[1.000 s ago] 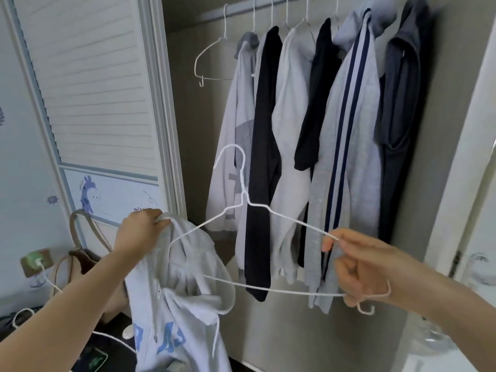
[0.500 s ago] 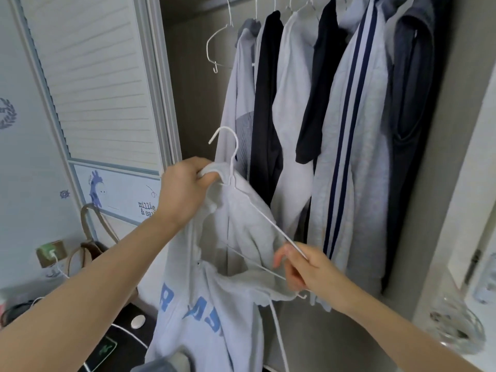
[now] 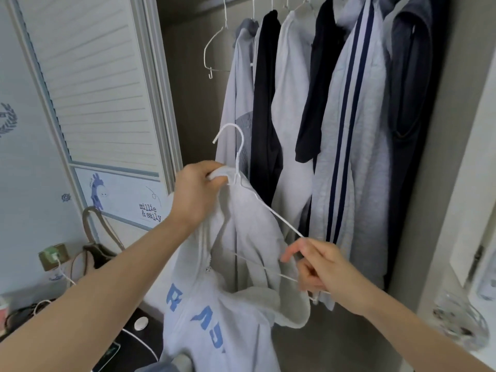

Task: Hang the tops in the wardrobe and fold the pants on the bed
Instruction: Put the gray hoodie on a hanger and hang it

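A light grey zip hoodie (image 3: 241,264) with blue letters hangs in front of the open wardrobe. A white wire hanger (image 3: 237,151) is partly inside it, hook pointing up. My left hand (image 3: 196,194) grips the hoodie's shoulder against the hanger's neck. My right hand (image 3: 322,269) pinches the hanger's bare right end, which sticks out of the fabric. Several tops (image 3: 295,116) hang on the rail behind, in grey, black and striped cloth. No pants or bed are in view.
An empty white hanger (image 3: 214,49) hangs on the rail left of the tops. A slatted sliding door (image 3: 94,84) stands at left. Below left are a bag (image 3: 102,248), a wall socket with charger cable and a dark surface with a phone. A glass bowl (image 3: 461,323) sits at right.
The hanger has gone into the hoodie: my left hand lifted the shoulder up to the hanger's neck, and my right hand drew in closer at the hanger's right end. The view shifted slightly.
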Motion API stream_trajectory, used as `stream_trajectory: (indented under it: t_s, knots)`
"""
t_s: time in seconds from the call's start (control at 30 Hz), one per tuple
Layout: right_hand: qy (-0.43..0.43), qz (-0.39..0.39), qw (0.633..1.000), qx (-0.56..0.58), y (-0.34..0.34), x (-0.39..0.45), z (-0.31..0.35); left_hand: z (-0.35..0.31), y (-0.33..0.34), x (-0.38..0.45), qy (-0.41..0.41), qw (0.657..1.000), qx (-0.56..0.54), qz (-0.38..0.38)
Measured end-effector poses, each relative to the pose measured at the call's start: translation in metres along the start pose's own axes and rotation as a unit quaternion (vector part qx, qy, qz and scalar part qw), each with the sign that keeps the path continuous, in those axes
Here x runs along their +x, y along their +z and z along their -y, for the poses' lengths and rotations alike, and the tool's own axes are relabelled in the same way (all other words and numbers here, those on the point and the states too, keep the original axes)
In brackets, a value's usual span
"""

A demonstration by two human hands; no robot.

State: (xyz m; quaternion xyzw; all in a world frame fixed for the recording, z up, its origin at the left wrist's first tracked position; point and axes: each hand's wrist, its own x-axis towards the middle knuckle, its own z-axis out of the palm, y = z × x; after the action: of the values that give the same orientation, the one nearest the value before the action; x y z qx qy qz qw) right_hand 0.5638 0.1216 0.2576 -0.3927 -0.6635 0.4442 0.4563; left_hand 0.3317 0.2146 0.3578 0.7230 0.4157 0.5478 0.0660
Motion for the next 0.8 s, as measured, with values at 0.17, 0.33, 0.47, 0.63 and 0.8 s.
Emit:
stream_trajectory:
  t_s: [0.17,0.33,0.47,0.63,0.8]
  knots:
    - [-0.054,-0.057,0.995,0.065,0.01,-0.006,-0.012,-0.02,-0.013,-0.009,0.014,0.987,-0.095,0.127]
    - [-0.152,-0.036,0.979,0.129,0.005,-0.016,-0.008,-0.001,-0.053,-0.001,0.085,0.978,0.188,-0.031]
    - [-0.142,-0.002,0.986,0.092,0.004,-0.015,-0.003,0.011,-0.053,-0.007,0.03,0.982,0.184,0.016]
    - [-0.104,0.021,0.994,0.006,0.005,-0.013,0.0,-0.003,-0.047,-0.024,0.05,0.995,0.088,0.018]
    - [-0.033,-0.17,0.971,-0.165,0.003,-0.002,0.002,-0.007,-0.049,-0.032,0.028,0.991,0.119,0.061]
